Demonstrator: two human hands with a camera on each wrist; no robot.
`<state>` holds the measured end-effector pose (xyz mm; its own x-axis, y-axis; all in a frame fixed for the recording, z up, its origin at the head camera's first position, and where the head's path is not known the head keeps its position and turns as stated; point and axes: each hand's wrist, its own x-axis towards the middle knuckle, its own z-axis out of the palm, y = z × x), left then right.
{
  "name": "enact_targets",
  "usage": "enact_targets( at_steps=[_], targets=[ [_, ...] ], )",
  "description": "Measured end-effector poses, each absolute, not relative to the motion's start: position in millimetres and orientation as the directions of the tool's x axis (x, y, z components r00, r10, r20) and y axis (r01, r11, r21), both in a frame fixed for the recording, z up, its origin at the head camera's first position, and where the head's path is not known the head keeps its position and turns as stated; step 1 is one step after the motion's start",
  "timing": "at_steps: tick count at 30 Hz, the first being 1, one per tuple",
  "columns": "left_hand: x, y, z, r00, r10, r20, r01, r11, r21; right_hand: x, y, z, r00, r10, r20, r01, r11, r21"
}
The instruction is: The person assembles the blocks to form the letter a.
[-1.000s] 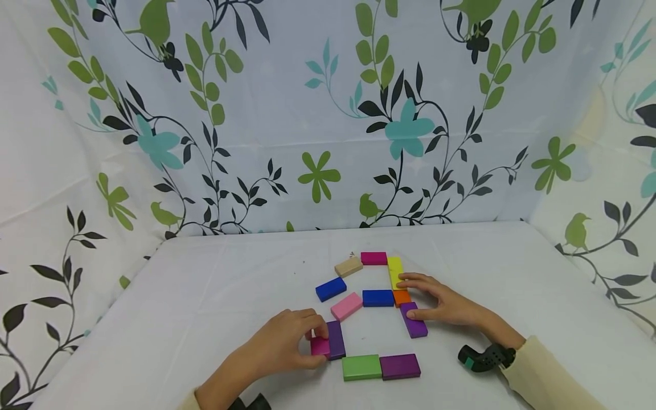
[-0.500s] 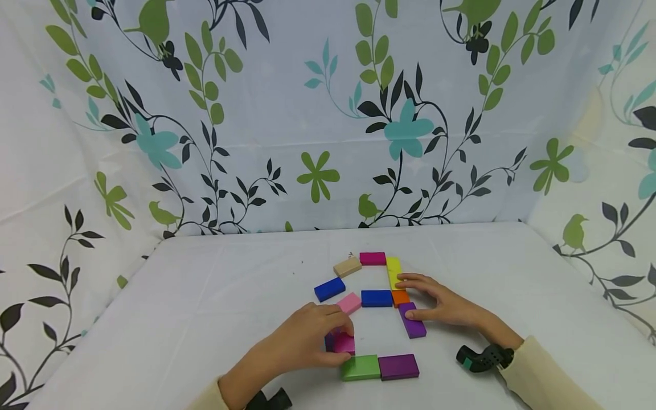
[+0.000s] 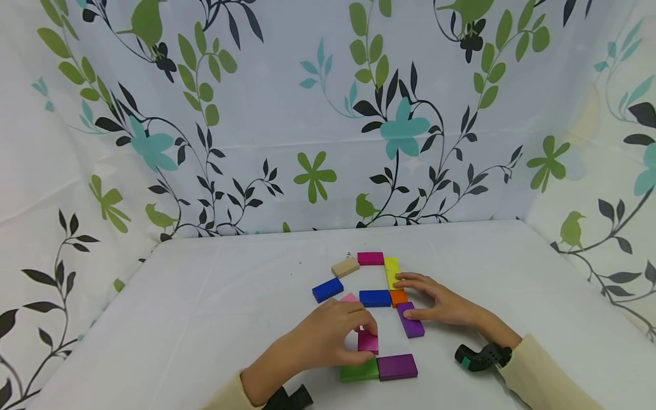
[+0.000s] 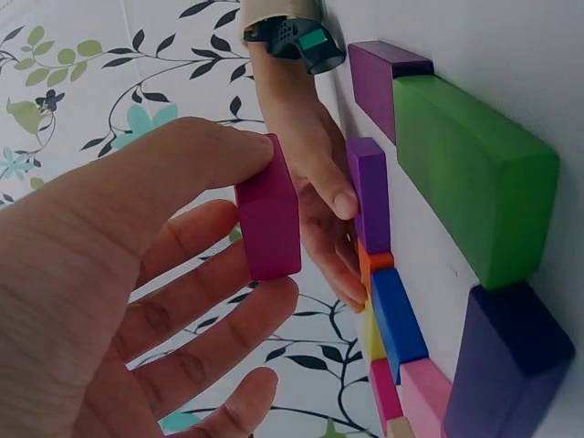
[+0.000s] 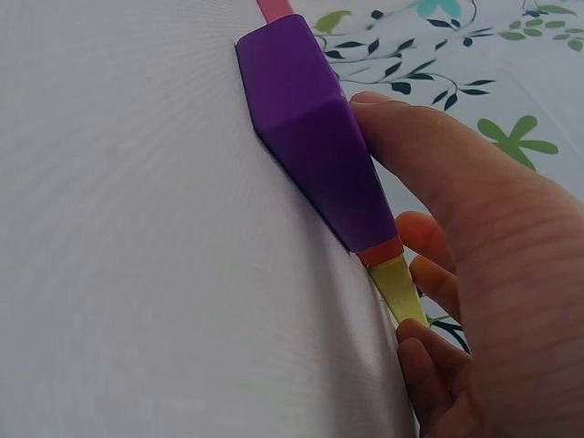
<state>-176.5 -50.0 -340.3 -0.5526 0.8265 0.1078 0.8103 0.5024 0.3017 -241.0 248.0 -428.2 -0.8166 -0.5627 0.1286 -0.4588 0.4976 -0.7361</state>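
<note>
My left hand [image 3: 328,336] pinches a magenta block [image 3: 368,341] between thumb and fingers, above the white table. In the left wrist view this held block [image 4: 269,219] hangs apart from the others. Below the hand lie a green block [image 3: 359,373] and a plum block [image 3: 397,367], end to end. A dark violet block [image 4: 511,365] shows beside the green one in the left wrist view; the left hand hides it in the head view. My right hand [image 3: 443,302] rests with its thumb on a purple block [image 3: 414,329] and fingertips at a yellow block [image 3: 391,266].
An orange block [image 3: 398,298], a blue block [image 3: 375,298], a partly covered pink block [image 3: 349,297], another blue block [image 3: 328,290], a tan block [image 3: 345,267] and a crimson block [image 3: 370,258] continue the outline. A patterned curtain [image 3: 266,114] hangs behind the table [image 3: 215,296].
My left hand has carried the magenta block rightward, from beside the dark violet block to over the inside of the outline. The right hand stays at the purple and yellow blocks.
</note>
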Motion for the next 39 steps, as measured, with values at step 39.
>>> enact_targets(
  at_steps=[39],
  targets=[
    [-178.8, 24.7, -365.9, -0.452, 0.882, 0.137, 0.876, 0.41, 0.252, -242.8, 250.9, -428.9, -0.751, -0.625, 0.212, -0.559, 0.43, -0.709]
  ],
)
